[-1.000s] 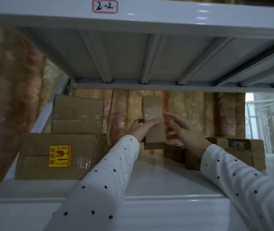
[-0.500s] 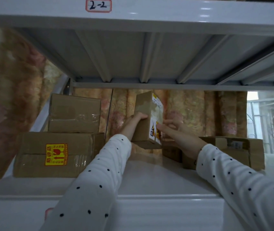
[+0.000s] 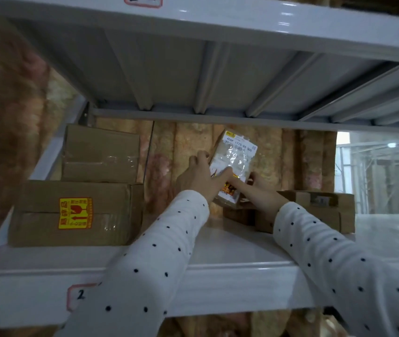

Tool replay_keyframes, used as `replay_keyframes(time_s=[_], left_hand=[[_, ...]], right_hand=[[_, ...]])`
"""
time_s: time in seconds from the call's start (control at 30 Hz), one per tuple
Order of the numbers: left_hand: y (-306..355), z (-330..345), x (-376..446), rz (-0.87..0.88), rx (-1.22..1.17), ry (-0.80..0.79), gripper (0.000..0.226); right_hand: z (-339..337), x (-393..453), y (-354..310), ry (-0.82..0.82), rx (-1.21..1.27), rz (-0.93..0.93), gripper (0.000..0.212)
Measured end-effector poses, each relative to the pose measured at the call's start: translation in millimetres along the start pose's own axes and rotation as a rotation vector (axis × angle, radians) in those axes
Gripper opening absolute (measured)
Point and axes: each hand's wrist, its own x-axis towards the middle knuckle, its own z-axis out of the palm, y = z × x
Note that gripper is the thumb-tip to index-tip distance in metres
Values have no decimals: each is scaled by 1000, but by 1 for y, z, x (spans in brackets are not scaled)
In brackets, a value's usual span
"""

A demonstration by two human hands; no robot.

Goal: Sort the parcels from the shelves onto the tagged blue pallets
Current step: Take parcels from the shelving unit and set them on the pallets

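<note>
one small parcel point(image 3: 235, 166) is gripped upright by the left hand point(image 3: 201, 177) and right hand point(image 3: 258, 188), fingers curled round it, above the shelf point(image 3: 230, 242); several boxes point(image 3: 77, 212) wait, no pallet in view.

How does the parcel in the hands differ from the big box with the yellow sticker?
The held parcel is small, tilted and lifted off the shelf; the big box is large and lies flat there. The parcel shows a white label, the box a yellow sticker. A smaller box sits on the big box. Both are brown cardboard.

A glossy white metal shelf point(image 3: 230, 244) is carrying a large brown cardboard box point(image 3: 72, 215) at left and low brown cartons point(image 3: 325, 210) at right.
</note>
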Motion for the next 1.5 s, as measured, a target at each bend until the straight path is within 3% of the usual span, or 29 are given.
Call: replay_keyframes(time_s=[0.13,0.33,0.53,0.67,0.8,0.93,1.07,1.13,1.23,1.3,1.5], left_hand=[[21,8,-14,-11,41,-36,93],[26,2,-25,-32,-24,-72,103],[42,-6,-37,158,-54,-105,114],[79,-4,-57,307,-112,-88,114],[136,9,-92,387,-376,-199,110],[194,30,-150,531,-562,-338,109],[234,63,-224,603,-608,-585,107],[246,81,-259,617,-577,-680,107],[261,109,-299,623,-494,-777,107],[271,128,-318,619,-432,-828,111],[304,185,-376,447,-429,-990,114]], right_hand=[[3,-8,-2,102,-15,-7,54],[0,-36,-7,135,-180,-60,64],[-19,-83,-24,194,-253,-66,49],[-69,-125,-39,392,-412,-10,29],[-133,-183,-42,620,-699,144,15],[-195,-263,-29,787,-1079,419,10],[-231,-355,-17,728,-1327,868,8],[-243,-394,-14,721,-1368,989,27],[-254,-439,-11,674,-1436,1152,24],[-265,-459,-9,612,-1483,1232,15],[-317,-504,5,532,-1451,1327,39]])
